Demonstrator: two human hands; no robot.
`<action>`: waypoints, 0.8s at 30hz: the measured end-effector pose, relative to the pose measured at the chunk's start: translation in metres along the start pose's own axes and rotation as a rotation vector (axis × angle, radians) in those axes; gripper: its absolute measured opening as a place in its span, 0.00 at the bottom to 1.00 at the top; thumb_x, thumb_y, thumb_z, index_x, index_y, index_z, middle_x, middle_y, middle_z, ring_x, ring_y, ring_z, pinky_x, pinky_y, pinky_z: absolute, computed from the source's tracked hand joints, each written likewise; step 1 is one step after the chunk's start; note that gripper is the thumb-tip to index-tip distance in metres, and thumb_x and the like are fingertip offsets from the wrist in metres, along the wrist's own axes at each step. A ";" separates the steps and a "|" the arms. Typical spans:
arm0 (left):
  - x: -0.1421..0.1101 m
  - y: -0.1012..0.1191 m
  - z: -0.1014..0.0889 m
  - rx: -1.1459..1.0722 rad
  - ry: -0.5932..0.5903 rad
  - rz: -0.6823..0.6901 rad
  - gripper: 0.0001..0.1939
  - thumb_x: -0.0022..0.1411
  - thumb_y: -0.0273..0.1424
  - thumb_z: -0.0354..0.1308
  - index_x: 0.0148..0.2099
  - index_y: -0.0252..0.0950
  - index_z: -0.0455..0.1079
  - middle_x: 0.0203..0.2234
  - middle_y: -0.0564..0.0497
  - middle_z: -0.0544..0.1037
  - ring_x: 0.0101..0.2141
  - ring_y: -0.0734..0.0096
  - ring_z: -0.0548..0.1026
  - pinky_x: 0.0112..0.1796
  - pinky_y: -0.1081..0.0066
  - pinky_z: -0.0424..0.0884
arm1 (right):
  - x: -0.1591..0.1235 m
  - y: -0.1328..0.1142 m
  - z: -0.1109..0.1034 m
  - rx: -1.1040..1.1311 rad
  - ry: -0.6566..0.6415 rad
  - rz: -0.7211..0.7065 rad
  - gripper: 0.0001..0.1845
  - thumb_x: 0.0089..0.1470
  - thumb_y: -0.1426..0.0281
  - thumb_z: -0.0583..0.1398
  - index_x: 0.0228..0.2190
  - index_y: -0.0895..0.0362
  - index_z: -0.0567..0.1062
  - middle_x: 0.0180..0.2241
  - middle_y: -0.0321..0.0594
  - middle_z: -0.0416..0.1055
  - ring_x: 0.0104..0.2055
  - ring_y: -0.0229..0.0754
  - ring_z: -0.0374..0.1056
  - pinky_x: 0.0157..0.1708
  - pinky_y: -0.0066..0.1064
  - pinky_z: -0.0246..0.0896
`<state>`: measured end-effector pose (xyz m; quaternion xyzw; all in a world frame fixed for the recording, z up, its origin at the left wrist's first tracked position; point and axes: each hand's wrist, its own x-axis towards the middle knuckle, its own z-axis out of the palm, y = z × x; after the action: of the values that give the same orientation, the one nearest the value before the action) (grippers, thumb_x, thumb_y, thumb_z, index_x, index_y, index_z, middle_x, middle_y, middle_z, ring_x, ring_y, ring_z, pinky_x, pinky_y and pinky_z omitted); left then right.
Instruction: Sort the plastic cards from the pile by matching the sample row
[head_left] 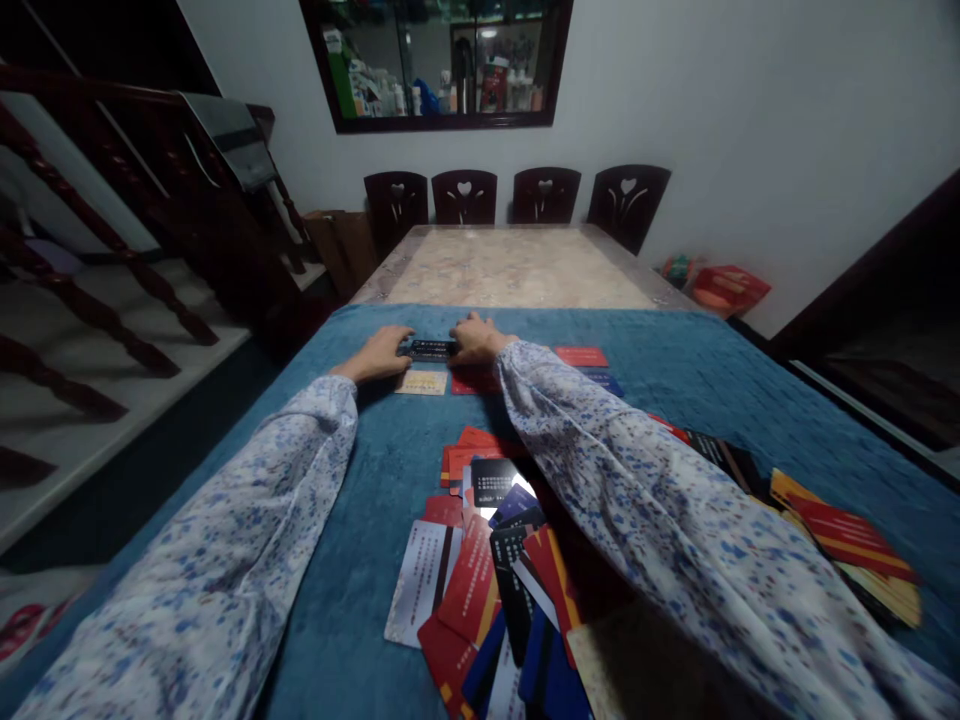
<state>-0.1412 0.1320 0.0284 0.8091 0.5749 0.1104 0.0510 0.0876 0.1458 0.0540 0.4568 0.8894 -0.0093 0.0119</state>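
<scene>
A black card with pale print lies at the far side of the blue cloth, between my two hands. My left hand grips its left end, thumb at the near edge and fingers at the far edge. At the right end, my right hand has its fingers closed on the card, partly hiding it. Just in front lies a cream card, with a red card beside it, partly under my right wrist. Beyond my right sleeve are another red card and a dark blue card.
A loose heap of mixed cards spreads near the front, partly covered by my right sleeve. More cards lie at the right. The blue cloth covers the near table; bare marbled tabletop and several dark chairs stand beyond.
</scene>
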 end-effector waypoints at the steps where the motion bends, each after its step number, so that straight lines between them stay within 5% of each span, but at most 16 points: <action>1: -0.002 0.000 0.000 0.003 0.010 0.004 0.32 0.55 0.32 0.58 0.62 0.34 0.68 0.55 0.42 0.76 0.57 0.51 0.71 0.61 0.56 0.65 | -0.001 0.001 -0.001 -0.002 0.006 -0.004 0.34 0.43 0.53 0.71 0.49 0.59 0.80 0.58 0.58 0.71 0.63 0.67 0.58 0.56 0.52 0.60; 9: -0.020 0.012 0.004 -0.024 0.112 0.047 0.18 0.61 0.32 0.55 0.52 0.34 0.73 0.47 0.42 0.75 0.50 0.55 0.70 0.57 0.55 0.67 | -0.019 0.005 -0.005 -0.032 0.048 -0.007 0.25 0.59 0.58 0.61 0.52 0.60 0.78 0.59 0.59 0.69 0.62 0.64 0.56 0.54 0.52 0.59; 16: -0.038 0.032 0.003 -0.072 0.180 0.081 0.09 0.62 0.31 0.54 0.38 0.35 0.75 0.40 0.45 0.74 0.45 0.59 0.70 0.54 0.59 0.68 | -0.040 0.003 -0.007 -0.021 0.127 -0.022 0.20 0.62 0.63 0.60 0.52 0.56 0.79 0.56 0.55 0.72 0.61 0.62 0.56 0.52 0.47 0.58; 24: -0.059 0.058 0.014 -0.147 0.193 0.198 0.08 0.59 0.27 0.53 0.35 0.35 0.75 0.36 0.46 0.75 0.40 0.62 0.72 0.49 0.62 0.70 | -0.070 -0.003 -0.004 -0.046 0.124 -0.068 0.15 0.64 0.65 0.58 0.46 0.56 0.82 0.51 0.52 0.76 0.55 0.56 0.60 0.48 0.41 0.55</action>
<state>-0.1029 0.0573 0.0201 0.8416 0.4848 0.2341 0.0435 0.1258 0.0868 0.0606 0.4254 0.9035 0.0391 -0.0330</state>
